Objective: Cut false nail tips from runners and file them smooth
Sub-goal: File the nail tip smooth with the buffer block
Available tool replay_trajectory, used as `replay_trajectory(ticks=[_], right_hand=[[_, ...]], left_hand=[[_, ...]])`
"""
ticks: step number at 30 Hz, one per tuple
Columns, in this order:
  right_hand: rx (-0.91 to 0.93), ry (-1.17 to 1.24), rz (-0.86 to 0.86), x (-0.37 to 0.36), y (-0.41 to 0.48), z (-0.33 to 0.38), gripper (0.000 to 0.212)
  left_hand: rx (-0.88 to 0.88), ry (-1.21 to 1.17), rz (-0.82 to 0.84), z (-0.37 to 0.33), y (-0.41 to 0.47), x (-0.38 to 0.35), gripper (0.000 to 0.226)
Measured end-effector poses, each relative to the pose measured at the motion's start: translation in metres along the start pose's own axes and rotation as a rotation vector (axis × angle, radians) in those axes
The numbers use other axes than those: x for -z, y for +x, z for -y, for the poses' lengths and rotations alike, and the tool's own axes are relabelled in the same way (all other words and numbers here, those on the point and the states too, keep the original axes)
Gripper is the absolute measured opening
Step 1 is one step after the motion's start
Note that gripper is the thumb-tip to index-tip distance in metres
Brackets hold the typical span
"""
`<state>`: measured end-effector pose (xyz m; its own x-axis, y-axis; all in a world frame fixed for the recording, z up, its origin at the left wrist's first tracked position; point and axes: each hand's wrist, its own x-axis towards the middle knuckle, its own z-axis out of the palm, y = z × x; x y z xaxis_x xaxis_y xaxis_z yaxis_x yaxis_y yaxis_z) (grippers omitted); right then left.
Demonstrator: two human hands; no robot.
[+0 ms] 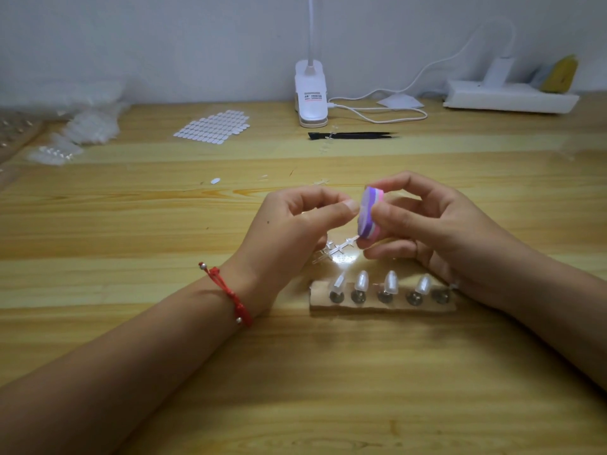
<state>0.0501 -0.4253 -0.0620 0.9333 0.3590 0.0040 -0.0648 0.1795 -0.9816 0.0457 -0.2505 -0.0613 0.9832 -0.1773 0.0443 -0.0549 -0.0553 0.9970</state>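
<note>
Peering between the two hands, we cannot make out what the left hand (pixel 295 224) has: its fingers are curled in, its thumb reaches right to touch the buffer block (pixel 370 212), and whether a nail tip is pinched there we cannot tell (thumb and block cover that spot). The right hand (pixel 427 224) grips the block, thumb across its near face, forefinger arched over its top. Striped purple and pink, the block stands nearly upright above the middle of the table (pixel 131 224), its long axis leaning slightly, top end toward the far edge, lower end showing below the thumb. Under it a clear runner (pixel 341 248) lies on the surface, slanting from near left to far right, its right end close by the block's lower end, its left part lost behind the left hand. Toward the near edge a wooden holder (pixel 381 307) carries pearly nail tips (pixel 391 281) on pegs; the right wrist hides its right end.
</note>
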Motion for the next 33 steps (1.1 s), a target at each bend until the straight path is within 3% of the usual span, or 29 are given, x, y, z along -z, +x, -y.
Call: replay_trajectory(ticks=[3,15,19,23,27,31,33], right_hand=[[-0.027,-0.017,0.073,0.000,0.000,0.002,0.022],[-0.061,0.110,0.069,0.009,0.005,-0.001,0.026],[-0.093,0.038,0.163,0.010,0.005,0.000,0.027],[-0.066,0.078,0.113,0.012,0.005,-0.001,0.027],[-0.128,0.010,0.214,0.013,0.006,0.002,0.024],[-0.097,0.148,0.074,0.014,0.008,0.000,0.024],[-0.093,0.119,0.092,0.015,0.007,-0.001,0.023]], left_hand=[[0.003,-0.018,-0.001,0.000,-0.001,0.001,0.013],[-0.031,0.041,0.050,-0.001,-0.002,-0.001,0.016],[-0.022,0.008,0.013,-0.001,-0.003,0.000,0.017],[-0.040,0.050,0.018,-0.001,-0.003,-0.002,0.017],[-0.054,0.079,0.001,0.000,-0.003,-0.001,0.014],[-0.036,0.061,0.001,-0.002,-0.003,-0.002,0.017],[-0.027,0.051,0.004,-0.002,-0.003,-0.003,0.017]])
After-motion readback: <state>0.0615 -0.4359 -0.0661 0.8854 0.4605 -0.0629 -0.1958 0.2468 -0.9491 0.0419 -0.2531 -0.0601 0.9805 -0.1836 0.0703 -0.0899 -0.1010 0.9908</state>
